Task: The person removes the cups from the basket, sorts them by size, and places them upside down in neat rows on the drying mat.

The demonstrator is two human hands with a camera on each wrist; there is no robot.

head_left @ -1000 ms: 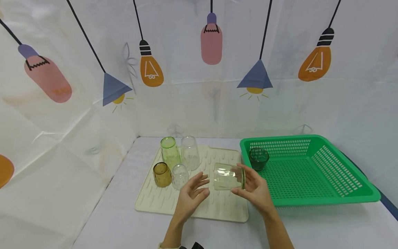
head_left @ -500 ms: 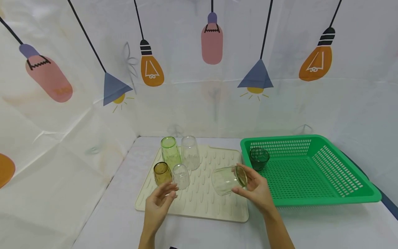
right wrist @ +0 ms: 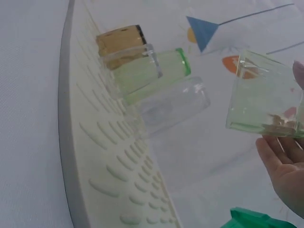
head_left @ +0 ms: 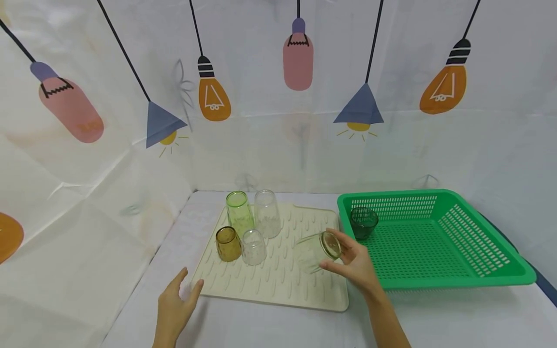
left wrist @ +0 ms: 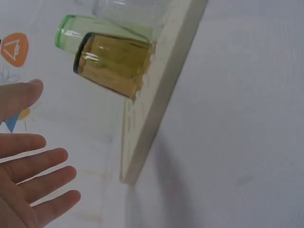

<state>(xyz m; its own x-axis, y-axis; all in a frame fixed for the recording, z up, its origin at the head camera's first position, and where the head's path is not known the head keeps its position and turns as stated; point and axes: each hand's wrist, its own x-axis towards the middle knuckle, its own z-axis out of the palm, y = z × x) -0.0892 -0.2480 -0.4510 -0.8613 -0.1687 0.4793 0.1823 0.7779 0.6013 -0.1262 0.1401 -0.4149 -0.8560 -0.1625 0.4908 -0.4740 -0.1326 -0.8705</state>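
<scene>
A pale green glass (head_left: pixel 310 252) is pinched by its thick-ended side between the thumb and fingers of my right hand (head_left: pixel 354 263). It tilts above the right half of the cream drying mat (head_left: pixel 304 297), its other end toward the left. My left hand (head_left: pixel 174 302) hovers off the mat's front left corner, fingers straight and spread, holding nothing. On the mat's left half stand an amber glass (head_left: pixel 228 245), a small clear glass (head_left: pixel 254 248), a taller green glass (head_left: pixel 240 216) and a tall clear glass (head_left: pixel 267 215). The left wrist view shows the amber glass (left wrist: pixel 114 64) beyond the fingertips.
A green plastic basket (head_left: pixel 457 280) stands right of the mat, with a dark green glass (head_left: pixel 363 223) in its left back corner. White table surface (head_left: pixel 270 333) runs along the front. Behind hangs a white curtain (head_left: pixel 256 145) printed with lamps.
My left hand has drawn away from the pale green glass, moving left past the amber glass and off the mat. The glass in my right hand has tilted, its thick end turning toward the camera.
</scene>
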